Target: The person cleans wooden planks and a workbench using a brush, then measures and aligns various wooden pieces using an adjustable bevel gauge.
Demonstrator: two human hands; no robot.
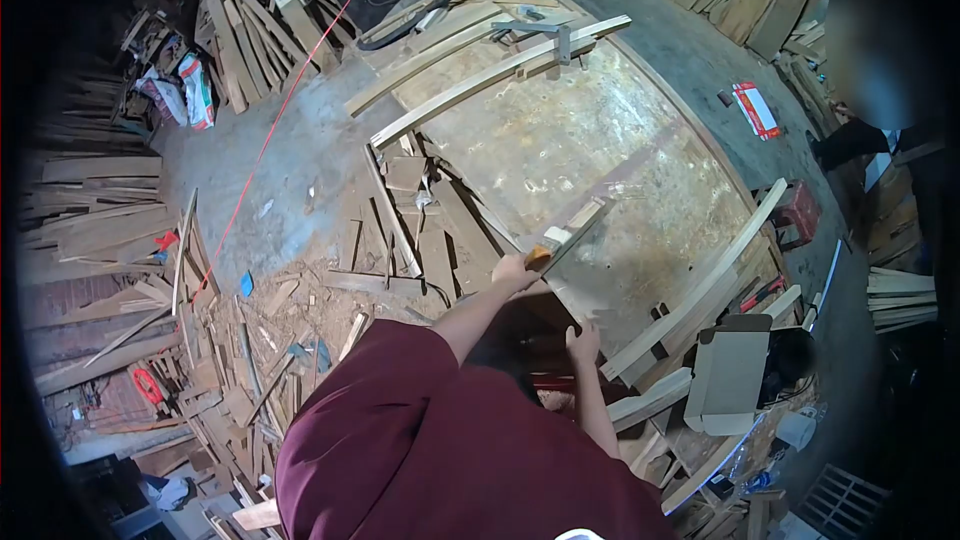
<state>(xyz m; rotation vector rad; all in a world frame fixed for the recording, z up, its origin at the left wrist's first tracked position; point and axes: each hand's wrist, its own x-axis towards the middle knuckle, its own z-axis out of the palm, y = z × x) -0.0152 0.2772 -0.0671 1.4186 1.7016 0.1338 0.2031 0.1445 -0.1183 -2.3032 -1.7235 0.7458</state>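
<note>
My left hand (515, 271) is closed at the near edge of the worktable (560, 120), its fingers round the near end of a small orange piece (538, 258). Beyond that piece, a short pale wooden strip (590, 215) points away across the tabletop. My right hand (583, 340) is beside the same edge, lower and to the right, with thumb and fingers apart; its fingertips are blurred, and nothing shows in it.
Long curved wooden pieces (500, 80) and a metal square (563, 43) lie at the table's far end. At right are another curved piece (700, 285), an open cardboard box (728, 375) and a red stool (797, 213). Wood offcuts (405, 175) lie left of the table.
</note>
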